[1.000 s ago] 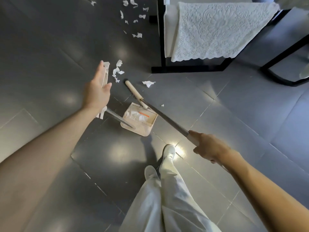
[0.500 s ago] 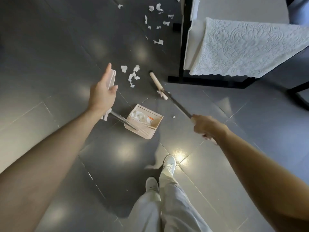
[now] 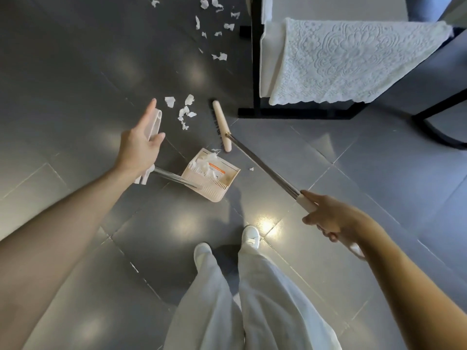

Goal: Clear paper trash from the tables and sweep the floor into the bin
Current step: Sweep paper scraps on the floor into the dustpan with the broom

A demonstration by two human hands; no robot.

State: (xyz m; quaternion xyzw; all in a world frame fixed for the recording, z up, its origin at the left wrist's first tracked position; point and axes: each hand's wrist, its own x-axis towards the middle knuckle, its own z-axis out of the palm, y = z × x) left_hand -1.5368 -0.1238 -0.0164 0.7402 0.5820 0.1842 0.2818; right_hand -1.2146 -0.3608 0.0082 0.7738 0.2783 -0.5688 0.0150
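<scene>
Paper scraps (image 3: pixel 185 112) lie on the floor (image 3: pixel 75 72) just beyond the left hand (image 3: pixel 140 147), between it and the head of the broom (image 3: pixel 222 126). That hand grips the handle of the dustpan (image 3: pixel 212 175), index finger laid along it. The right hand (image 3: pixel 326 215) is wrapped round the broom's shaft. Best to keep the pan's lip flat down and draw short strokes toward it, so nothing skips past.

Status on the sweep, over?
Left hand holds dustpan handle; right hand grips broom. Some paper in pan, scraps loose on floor beyond it. Table frame close beside broom head.
</scene>
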